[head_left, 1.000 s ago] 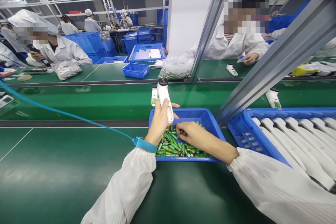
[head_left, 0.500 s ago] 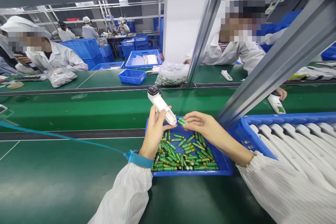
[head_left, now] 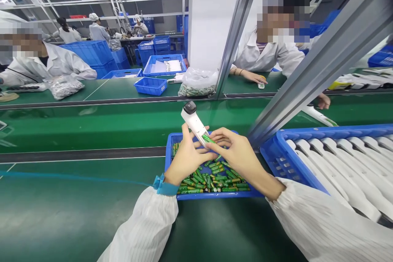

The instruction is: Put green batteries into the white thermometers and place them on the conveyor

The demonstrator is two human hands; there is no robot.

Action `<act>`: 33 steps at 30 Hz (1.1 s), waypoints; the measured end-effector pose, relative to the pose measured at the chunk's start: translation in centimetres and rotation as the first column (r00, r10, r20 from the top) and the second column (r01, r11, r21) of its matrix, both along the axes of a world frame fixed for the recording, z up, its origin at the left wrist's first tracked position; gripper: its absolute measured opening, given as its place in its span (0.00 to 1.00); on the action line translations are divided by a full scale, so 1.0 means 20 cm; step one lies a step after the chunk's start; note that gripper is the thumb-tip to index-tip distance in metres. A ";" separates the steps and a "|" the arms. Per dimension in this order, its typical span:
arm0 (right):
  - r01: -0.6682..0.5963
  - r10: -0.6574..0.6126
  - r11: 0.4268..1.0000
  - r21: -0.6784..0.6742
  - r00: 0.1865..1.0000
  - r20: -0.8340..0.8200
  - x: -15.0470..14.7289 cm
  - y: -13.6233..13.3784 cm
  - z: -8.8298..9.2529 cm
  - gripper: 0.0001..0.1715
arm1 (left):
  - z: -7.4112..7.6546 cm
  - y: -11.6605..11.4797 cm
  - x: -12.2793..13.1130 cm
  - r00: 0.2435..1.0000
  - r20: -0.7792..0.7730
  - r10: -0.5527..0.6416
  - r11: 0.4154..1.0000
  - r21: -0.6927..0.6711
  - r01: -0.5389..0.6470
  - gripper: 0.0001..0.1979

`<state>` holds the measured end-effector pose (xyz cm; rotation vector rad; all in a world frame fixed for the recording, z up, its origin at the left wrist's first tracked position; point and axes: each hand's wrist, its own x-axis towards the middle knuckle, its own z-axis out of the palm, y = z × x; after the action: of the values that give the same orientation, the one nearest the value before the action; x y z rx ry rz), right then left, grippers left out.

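The left hand (head_left: 188, 159) gripped the white plastic handheld device (head_left: 194, 123) tilted, black cap upward; the right hand (head_left: 240, 157) pinched a green AA cell (head_left: 208, 139) against the device's lower end, where it now touched, having lain just beside that end in the earlier frame. Both hands lay over the blue plastic tray (head_left: 215, 195), with glossy loose cells (head_left: 211, 180) heaped inside along its near edge; the green bench mat (head_left: 76, 217) lay left of the tray, and the ribbed blue crate (head_left: 276, 159) of smooth white moulded housings (head_left: 344, 172) stood just beside its right edge.
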<state>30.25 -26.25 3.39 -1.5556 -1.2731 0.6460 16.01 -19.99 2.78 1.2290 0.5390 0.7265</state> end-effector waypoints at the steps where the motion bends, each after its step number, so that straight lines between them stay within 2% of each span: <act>1: -0.001 0.001 1.000 0.009 1.000 0.017 -0.01 0.00 0.00 0.15 | 0.00 0.00 0.00 1.000 -0.013 0.006 1.000 0.017 -0.006 0.37; 5: -0.044 0.043 0.999 0.000 0.996 0.077 -0.03 -0.02 0.02 0.11 | -0.02 0.00 0.01 0.994 -0.067 0.081 0.990 0.118 -0.073 0.35; 8: -0.082 0.077 0.997 0.013 0.976 0.202 -0.02 -0.03 0.05 0.10 | -0.02 0.00 0.00 0.991 -0.092 0.094 0.991 0.102 -0.085 0.34; 10: -0.069 0.050 0.996 0.054 0.951 0.305 0.00 -0.04 0.07 0.11 | -0.02 0.01 0.00 0.994 -0.084 0.062 0.997 0.043 -0.059 0.36; 13: -0.064 0.017 0.991 0.115 0.927 0.375 0.03 -0.05 0.10 0.13 | -0.03 0.02 -0.01 0.998 -0.057 0.017 1.000 -0.015 -0.018 0.40; 17: -0.118 0.039 0.982 0.144 0.887 0.459 0.07 -0.05 0.12 0.14 | -0.04 0.03 -0.01 0.994 -0.102 -0.034 0.999 -0.012 0.033 0.42; 22: -0.146 0.086 0.984 0.098 0.886 0.456 0.08 -0.04 0.11 0.13 | -0.03 0.02 -0.01 0.993 -0.101 -0.053 0.998 0.035 0.057 0.45; 26: -0.158 0.093 0.982 0.105 0.884 0.459 0.07 -0.04 0.10 0.12 | -0.01 0.02 -0.02 0.987 -0.086 -0.137 0.990 0.006 0.138 0.48; 29: -0.163 0.101 0.982 0.095 0.879 0.466 0.07 -0.04 0.10 0.12 | 0.00 0.02 -0.02 0.982 -0.038 -0.185 0.981 -0.063 0.182 0.44; 33: -0.201 0.161 0.979 0.044 0.882 0.443 0.07 -0.04 0.09 0.10 | 0.01 0.01 -0.01 0.986 0.003 -0.166 0.978 -0.126 0.165 0.29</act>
<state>31.68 -26.99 5.17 -1.5700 -1.7779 0.3525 15.79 -19.78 2.89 1.1446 0.4751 0.5389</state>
